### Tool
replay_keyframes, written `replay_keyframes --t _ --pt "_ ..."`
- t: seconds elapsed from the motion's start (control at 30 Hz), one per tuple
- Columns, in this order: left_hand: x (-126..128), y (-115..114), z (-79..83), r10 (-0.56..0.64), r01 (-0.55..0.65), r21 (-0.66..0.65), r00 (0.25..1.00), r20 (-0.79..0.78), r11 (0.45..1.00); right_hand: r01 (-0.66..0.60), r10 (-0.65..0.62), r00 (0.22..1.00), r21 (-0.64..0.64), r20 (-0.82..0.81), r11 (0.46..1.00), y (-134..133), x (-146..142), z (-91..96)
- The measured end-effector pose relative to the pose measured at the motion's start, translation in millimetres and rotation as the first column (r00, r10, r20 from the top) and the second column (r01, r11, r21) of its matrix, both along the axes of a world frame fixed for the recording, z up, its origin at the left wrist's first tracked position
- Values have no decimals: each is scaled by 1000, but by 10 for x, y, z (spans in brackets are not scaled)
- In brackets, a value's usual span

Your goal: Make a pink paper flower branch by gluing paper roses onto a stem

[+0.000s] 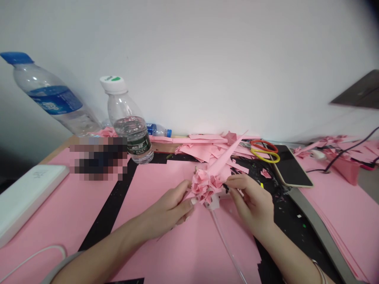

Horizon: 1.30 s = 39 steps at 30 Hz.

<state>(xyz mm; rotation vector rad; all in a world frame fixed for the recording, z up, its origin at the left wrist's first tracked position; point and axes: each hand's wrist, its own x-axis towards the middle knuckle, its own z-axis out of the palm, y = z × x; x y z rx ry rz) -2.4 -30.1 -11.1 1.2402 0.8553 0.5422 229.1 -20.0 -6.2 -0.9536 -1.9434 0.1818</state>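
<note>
Inspecting remotely, I find the paper flower cluster (204, 187) right of the clear bottle (130, 126), nearer me. Left hand (171, 207) pinches its left side; right hand (251, 203) pinches its right edge. Assembly step, I judge; further fitting needs a steady grip.

A pixelated patch (99, 157) hides whatever lies beneath it. The left edge crops the white box (26, 197), the bottom edge the clear tube (227, 244).
</note>
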Motion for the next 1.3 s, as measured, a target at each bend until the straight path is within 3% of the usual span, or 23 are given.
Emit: replay_keyframes --t 0.2,0.83,1.3 --pt "16 3 17 13 -13 -15 1000 -15 1000 -45 31 992 115 123 992 -4 -4 27" --pt "7 7 -91 -16 16 -23 1000 9 1000 -132 127 986 46 112 990 -12 -71 -3" --pt "12 38 -52 -38 38 8 998 -40 999 -137 125 974 54 187 989 -18 -70 -63"
